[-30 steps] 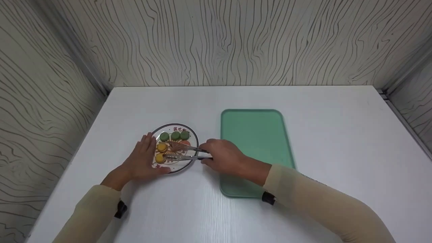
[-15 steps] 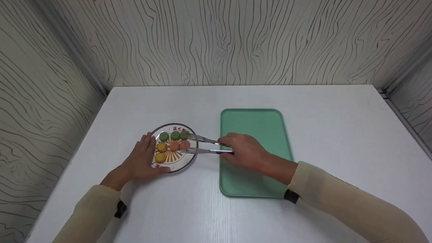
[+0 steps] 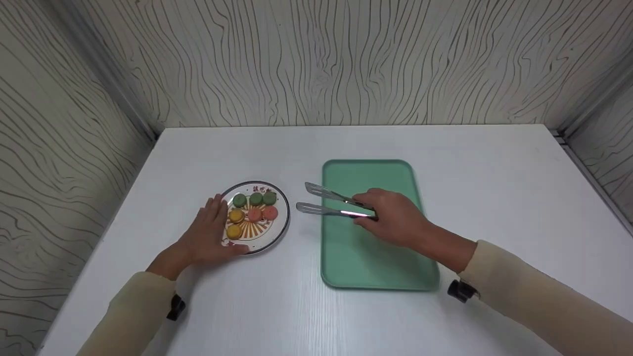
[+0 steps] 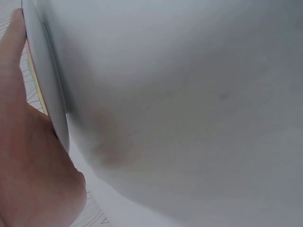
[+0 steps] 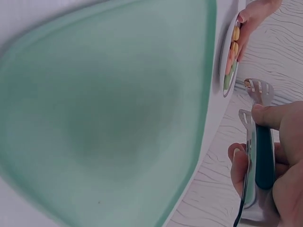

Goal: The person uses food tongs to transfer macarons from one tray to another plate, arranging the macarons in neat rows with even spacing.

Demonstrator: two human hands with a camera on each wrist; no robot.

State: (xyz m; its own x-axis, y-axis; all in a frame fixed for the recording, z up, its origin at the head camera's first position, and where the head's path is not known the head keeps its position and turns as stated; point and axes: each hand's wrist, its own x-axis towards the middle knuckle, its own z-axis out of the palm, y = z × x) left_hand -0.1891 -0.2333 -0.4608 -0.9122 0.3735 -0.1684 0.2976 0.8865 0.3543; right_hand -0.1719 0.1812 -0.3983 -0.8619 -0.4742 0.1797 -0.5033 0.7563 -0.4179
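On the left of the table lies a round plate (image 3: pixel 269 237) with a dark rim and printed orange rays. It bears three green macarons (image 3: pixel 256 199), two yellow macarons (image 3: pixel 234 231) and two pink macarons (image 3: pixel 254 214). My left hand (image 3: pixel 210 237) rests against the plate's left edge, fingers straight and thumb over the near rim; the left wrist view has this hand (image 4: pixel 33 156) beside the plate's underside (image 4: pixel 49 80). Over the green tray (image 3: pixel 366 262), my right hand (image 3: pixel 395 217) grips metal tongs (image 3: pixel 336 212) by their dark handles (image 5: pixel 264 158). The tongs' arms are spread, with nothing between them.
The white table (image 3: pixel 277 306) shows between plate and tray and out to the right. A wall with wood-grain lines (image 3: pixel 346 64) stands at the back, and another panel (image 3: pixel 54 148) rises on the left.
My right hand has drawn the tongs back rightward from over the macarons to above the tray's left edge. The macarons stay on the plate, and my left hand has not moved.
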